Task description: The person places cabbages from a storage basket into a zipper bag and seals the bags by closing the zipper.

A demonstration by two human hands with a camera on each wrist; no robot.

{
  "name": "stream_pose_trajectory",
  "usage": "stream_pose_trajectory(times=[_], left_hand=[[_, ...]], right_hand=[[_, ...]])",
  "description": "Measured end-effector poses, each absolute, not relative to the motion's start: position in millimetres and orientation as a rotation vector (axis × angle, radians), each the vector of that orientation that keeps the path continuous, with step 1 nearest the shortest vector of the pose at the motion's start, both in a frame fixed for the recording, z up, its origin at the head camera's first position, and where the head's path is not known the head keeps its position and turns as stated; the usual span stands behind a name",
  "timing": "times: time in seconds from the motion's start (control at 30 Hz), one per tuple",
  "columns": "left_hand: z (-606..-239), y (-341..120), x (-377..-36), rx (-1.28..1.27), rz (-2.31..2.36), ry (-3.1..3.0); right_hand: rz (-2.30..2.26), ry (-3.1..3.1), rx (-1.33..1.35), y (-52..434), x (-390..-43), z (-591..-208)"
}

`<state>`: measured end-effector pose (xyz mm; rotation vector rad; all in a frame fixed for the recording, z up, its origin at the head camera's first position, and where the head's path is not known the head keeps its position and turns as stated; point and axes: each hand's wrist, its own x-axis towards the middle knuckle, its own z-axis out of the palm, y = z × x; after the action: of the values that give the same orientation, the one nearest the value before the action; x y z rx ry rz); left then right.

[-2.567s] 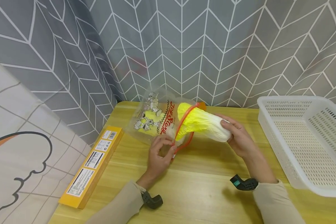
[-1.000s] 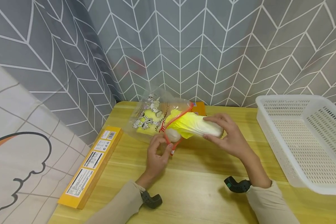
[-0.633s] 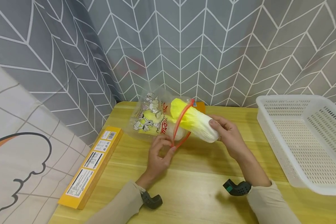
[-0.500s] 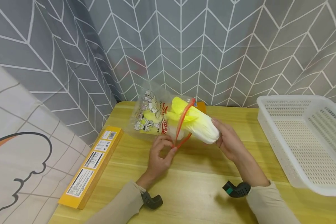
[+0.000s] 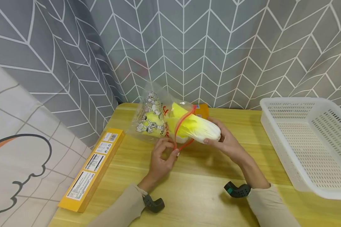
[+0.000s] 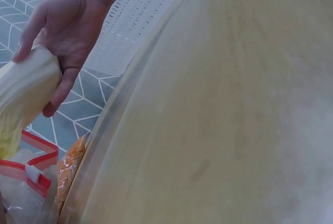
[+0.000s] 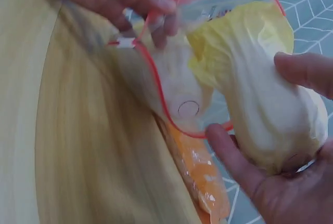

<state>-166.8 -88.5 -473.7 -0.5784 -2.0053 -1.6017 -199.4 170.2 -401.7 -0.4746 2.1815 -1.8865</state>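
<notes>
Left hand: our left hand pinched the red zip rim of the clear printed bag at its lower corner, grip closed on the plastic, keeping the mouth open.
Right hand: our right hand grasped the white stem end of the toy cabbage, fingers curled around it.
Cabbage: it lay tilted just above the counter, its yellow leafy end inside the bag's mouth and its white end outside, in our palm.
Bag: it sat at the far edge of the counter, against the grey patterned curtain; we saw other yellow and white contents through the plastic.
Orange packet: an orange packet lay just beneath the bag's mouth.
Left of us: a long yellow box lay along the counter's edge.
Right of us: a white perforated basket stood well apart from the bag.
</notes>
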Motion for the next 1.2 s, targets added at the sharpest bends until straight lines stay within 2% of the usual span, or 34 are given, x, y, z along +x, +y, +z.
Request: stream_pose_trajectory(times=[0.23,0.6,0.73,1.0,1.1,1.2], left_hand=[[-472,-89,-167,-0.561,-1.589,-1.990],[-471,-89,-167,-0.549,-1.568,-2.005],[-471,-88,-167,-0.551,-1.568,-2.016],[-470,-86,-168,-0.569,-1.553,-2.017],[-469,-86,-168,-0.515,-1.576,-2.037],[-470,-86,-167,-0.432,-1.601,-2.101]], right_hand=[[-1.843,2.521,-0.560,169,-203,-404],[-1.849,2.676,-0.769,165,-202,-403],[-1.933,2.739,-0.758,163,-202,-404],[-2.571,2.472,-0.810,152,-198,-401],[-2.548,2.458,-0.764,150,-197,-402],[-2.337,2.471,-0.663,152,-197,-404]])
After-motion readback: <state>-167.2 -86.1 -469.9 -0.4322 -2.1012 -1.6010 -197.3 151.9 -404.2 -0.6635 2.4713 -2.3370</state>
